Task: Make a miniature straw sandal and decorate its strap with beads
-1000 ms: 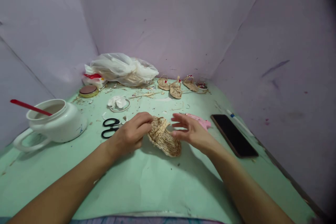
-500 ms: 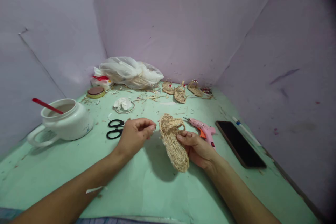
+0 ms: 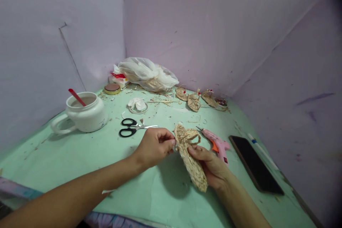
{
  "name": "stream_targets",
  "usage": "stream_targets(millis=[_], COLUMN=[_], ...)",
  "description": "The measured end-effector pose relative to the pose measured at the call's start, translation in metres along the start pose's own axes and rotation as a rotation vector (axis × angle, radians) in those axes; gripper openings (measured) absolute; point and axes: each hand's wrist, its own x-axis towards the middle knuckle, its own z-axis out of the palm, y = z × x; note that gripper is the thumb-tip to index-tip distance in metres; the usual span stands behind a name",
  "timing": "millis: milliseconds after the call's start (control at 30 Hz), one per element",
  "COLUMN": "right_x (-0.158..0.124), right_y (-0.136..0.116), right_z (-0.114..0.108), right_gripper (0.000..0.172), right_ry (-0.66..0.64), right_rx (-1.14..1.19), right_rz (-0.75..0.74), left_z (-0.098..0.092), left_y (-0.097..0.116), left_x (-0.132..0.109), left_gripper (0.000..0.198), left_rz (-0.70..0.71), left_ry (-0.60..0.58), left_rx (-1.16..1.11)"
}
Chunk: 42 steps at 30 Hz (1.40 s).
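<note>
In the head view, the right hand (image 3: 212, 164) has its grip closed around a woven straw slipper (image 3: 196, 171), thumb pressed on top beside the strap (image 3: 189, 135), the other fingers mostly hidden under the sole. The slipper lies across the right grip, tilted, its strapped end pointing away from the person and its plain end nearer, raised above the green bench (image 3: 144, 192), where a shadow falls beneath it. A loop of the strap stands up on the right side, just beyond the thumb.

The left hand (image 3: 157, 148) has thumb and forefinger pinched together, right at the slipper's left edge near the strapped end; whether this grip takes hold of the edge or of a loose fibre, I cannot tell.

Just beyond the right hand lies a pink glue gun (image 3: 217, 142) with an orange trigger, its nozzle toward the slipper. A dark phone (image 3: 255, 164) lies farther right, with a white pen (image 3: 263, 151) alongside. Beyond the left hand are black-handled scissors (image 3: 128, 133), their blades slightly apart. A white mug (image 3: 91, 115) with a red stick (image 3: 77, 97) in it stands at left. Toward the back wall sit a plastic bag (image 3: 149, 74) and three small woven sandals (image 3: 193, 104).
</note>
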Motion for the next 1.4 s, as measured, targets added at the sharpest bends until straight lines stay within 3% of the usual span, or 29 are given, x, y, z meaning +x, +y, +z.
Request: stream_targets(millis=[233, 500, 767, 967, 1033, 1133, 1200, 1400], right_x=[0.000, 0.001, -0.001, -0.001, 0.000, 0.001, 0.001, -0.001], right_y=[0.002, 0.002, 0.002, 0.003, 0.003, 0.004, 0.004, 0.003], right_z=[0.004, 0.003, 0.007, 0.004, 0.002, 0.001, 0.002, 0.006], right_gripper=[0.021, 0.016, 0.016, 0.019, 0.020, 0.020, 0.019, 0.020], right_ry=[0.006, -0.050, -0.026, -0.053, -0.036, -0.039, -0.047, -0.046], right_rx=[-0.029, -0.071, -0.069, -0.071, -0.054, -0.036, -0.020, -0.021], right_rz=[-0.010, -0.061, -0.079, -0.061, -0.054, -0.034, -0.031, -0.018], left_z=[0.002, 0.004, 0.005, -0.003, -0.005, -0.003, -0.002, -0.002], left_y=[-0.009, -0.006, -0.004, -0.004, -0.003, -0.003, -0.004, -0.008], left_x=[-0.005, -0.004, -0.003, -0.002, -0.003, -0.003, -0.002, -0.001], left_gripper=[0.006, 0.006, 0.011, 0.017, 0.020, 0.015, 0.015, 0.013], left_rz=[0.159, 0.090, -0.024, -0.107, -0.065, 0.001, 0.043, 0.243], left_ry=[-0.015, -0.015, -0.043, -0.176, -0.116, 0.089, 0.166, 0.119], left_rx=[0.016, -0.114, -0.263, -0.328, -0.216, -0.063, -0.031, 0.072])
